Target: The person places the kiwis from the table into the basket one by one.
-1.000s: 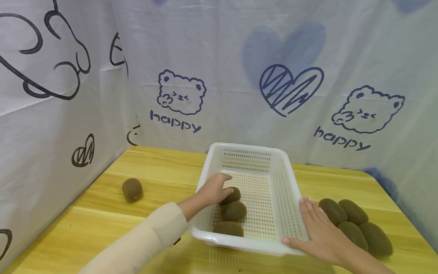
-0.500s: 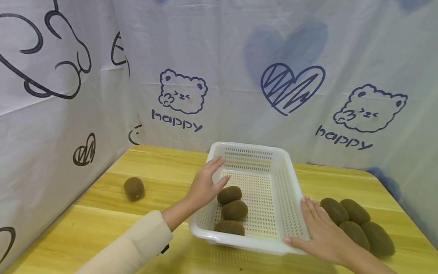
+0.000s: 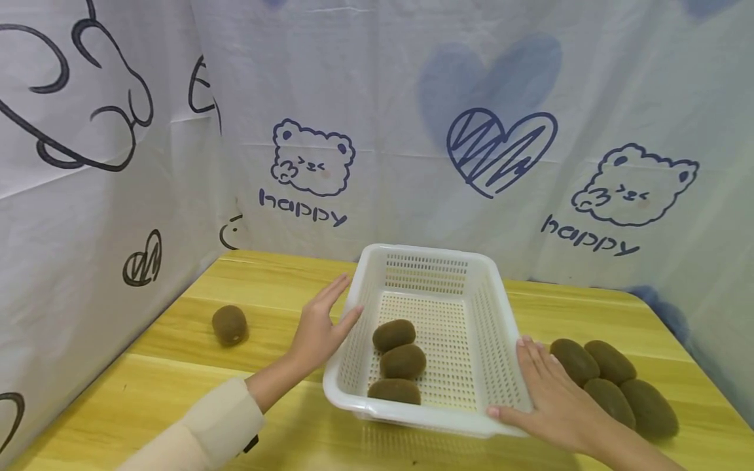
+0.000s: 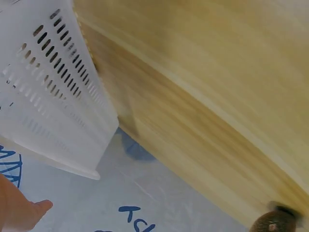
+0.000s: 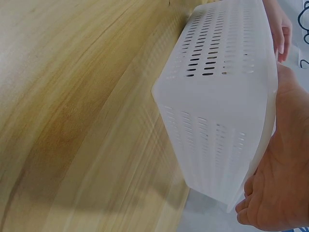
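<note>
Two hands at the basket (image 3: 491, 297)
Left hand (image 3: 318, 327) is beside its left wall, fingers straight, holding nothing; right hand (image 3: 550, 396) lies flat against its right wall

Close in on the white basket (image 5: 222, 96), its slotted walls filling the middle of the shot, one corner turned straight at us. It sits on the pale wooden table (image 5: 72, 111), grain streaking away to the left, a soft shadow under the basket's near edge. At the lower right, the right hand (image 5: 270, 193) lies flat against the basket's side wall, palm pressed to the plastic, fingers (image 5: 248, 205) straight. Up at the top right, past the far rim, the left hand (image 5: 281, 29) shows, fingertips at the basket's other side.
</note>
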`<control>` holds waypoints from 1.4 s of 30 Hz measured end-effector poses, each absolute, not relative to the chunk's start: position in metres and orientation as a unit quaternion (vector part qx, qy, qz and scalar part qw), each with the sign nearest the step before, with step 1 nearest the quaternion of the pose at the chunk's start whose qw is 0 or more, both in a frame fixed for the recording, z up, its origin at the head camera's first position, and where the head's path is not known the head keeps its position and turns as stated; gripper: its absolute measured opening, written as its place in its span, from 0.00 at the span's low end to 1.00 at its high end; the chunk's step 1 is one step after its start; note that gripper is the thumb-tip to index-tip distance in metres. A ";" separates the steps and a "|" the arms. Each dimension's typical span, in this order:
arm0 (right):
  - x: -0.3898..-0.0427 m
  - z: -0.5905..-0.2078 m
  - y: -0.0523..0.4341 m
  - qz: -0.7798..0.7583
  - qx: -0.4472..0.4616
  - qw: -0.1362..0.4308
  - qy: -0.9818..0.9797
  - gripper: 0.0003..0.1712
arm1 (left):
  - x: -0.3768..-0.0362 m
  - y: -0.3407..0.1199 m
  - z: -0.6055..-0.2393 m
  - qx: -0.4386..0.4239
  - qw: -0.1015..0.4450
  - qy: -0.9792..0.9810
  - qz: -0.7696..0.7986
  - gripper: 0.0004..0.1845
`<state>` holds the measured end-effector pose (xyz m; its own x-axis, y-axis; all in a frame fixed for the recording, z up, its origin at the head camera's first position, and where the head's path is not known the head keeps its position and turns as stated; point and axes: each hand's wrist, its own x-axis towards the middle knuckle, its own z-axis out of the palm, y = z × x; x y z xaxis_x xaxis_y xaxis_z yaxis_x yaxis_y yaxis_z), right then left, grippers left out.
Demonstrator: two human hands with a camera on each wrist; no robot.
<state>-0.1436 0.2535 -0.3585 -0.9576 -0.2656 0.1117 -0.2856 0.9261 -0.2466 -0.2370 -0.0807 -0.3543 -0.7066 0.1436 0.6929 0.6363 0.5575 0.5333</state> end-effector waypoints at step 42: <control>-0.143 -0.355 0.253 0.136 0.139 0.030 -0.980 0.63 | -0.221 -0.188 -0.392 -0.146 0.298 -0.888 -0.317 0.34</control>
